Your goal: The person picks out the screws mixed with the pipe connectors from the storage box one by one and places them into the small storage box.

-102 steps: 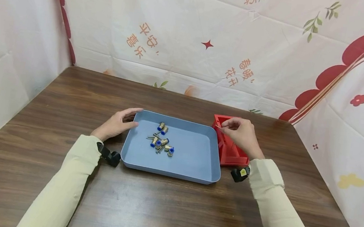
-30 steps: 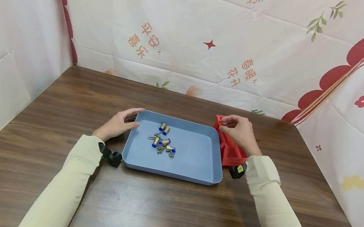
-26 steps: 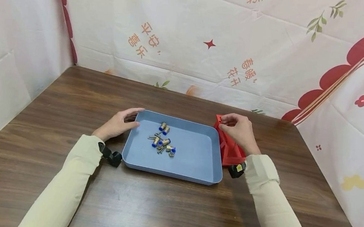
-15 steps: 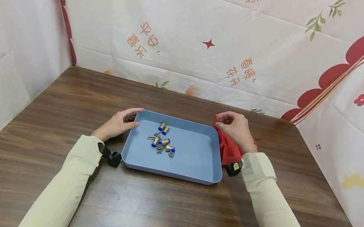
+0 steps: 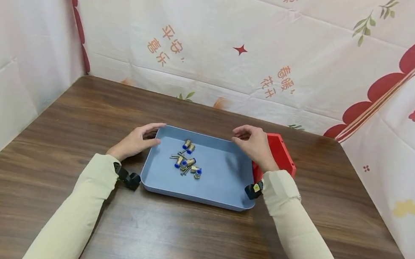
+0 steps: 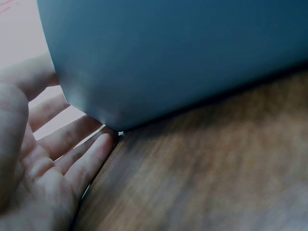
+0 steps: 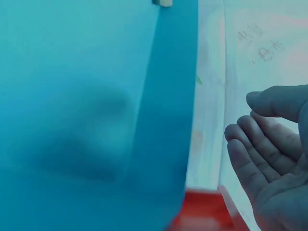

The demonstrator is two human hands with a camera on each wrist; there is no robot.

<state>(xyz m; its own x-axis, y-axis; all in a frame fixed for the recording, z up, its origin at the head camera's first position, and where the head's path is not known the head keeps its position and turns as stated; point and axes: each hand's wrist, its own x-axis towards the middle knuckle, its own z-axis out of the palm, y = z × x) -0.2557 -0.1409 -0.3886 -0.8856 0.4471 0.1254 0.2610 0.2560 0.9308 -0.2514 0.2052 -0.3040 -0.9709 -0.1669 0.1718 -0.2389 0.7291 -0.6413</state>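
A blue-grey tray (image 5: 221,174) lies on the table with several brass push-fit hose fittings (image 5: 189,161) with blue collars and several thin screws (image 5: 186,170) in its left half. My left hand (image 5: 134,141) rests at the tray's left end, its fairly straight fingers against the outer wall and far corner, as the left wrist view also shows. Above the tray's far right corner hovers my right hand (image 5: 253,145), fingers loosely bent and holding nothing in the right wrist view. Behind that hand and wrist, a red parts bin (image 5: 281,155) is partly hidden.
The brown wooden table (image 5: 180,237) extends around the tray and bin. A white printed cloth (image 5: 210,40) hangs along the back and both sides. Each wrist carries a small black camera; the right one (image 5: 253,190) sits over the tray's right edge.
My right hand was over the red bin with a thin screw between its fingers. It has moved left over the tray's far right corner without the screw. My left hand has stayed put.
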